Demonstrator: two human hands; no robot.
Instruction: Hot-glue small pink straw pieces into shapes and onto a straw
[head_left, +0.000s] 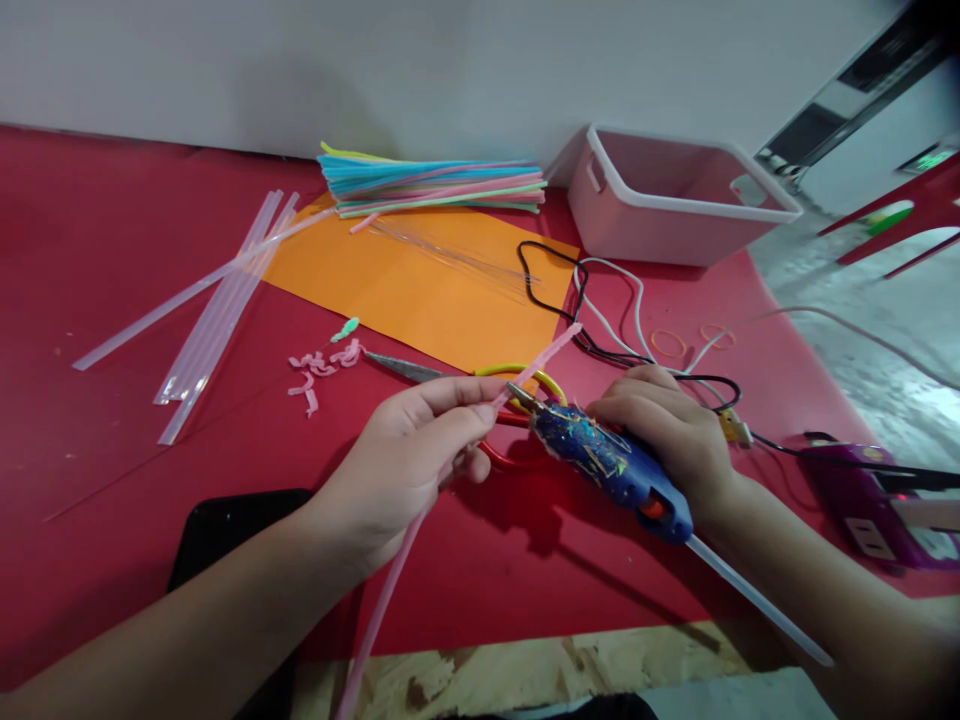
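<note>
Between thumb and fingers, my left hand (427, 445) pinches a pink pipe cleaner (551, 352); one end sticks out to the upper right and the rest runs down below the hand. My right hand (667, 430) grips a blue hot glue gun (600, 460) with a clear glue stick (757, 598) out of its back. The gun's metal nozzle meets the pipe cleaner right beside my left fingertips; whether glue is coming out cannot be made out. Scissors (405, 368) with yellow and red handles lie beneath, partly hidden by my left hand.
Behind lies a bundle of coloured pipe cleaners (435, 185) by orange paper (427, 290). Glue sticks (225, 310) and small curled pink pieces (324, 362) are at left. A pink bin (675, 200), cables (637, 300) and a purple power strip (877, 500) are at right; a black phone-like object (232, 530) sits near.
</note>
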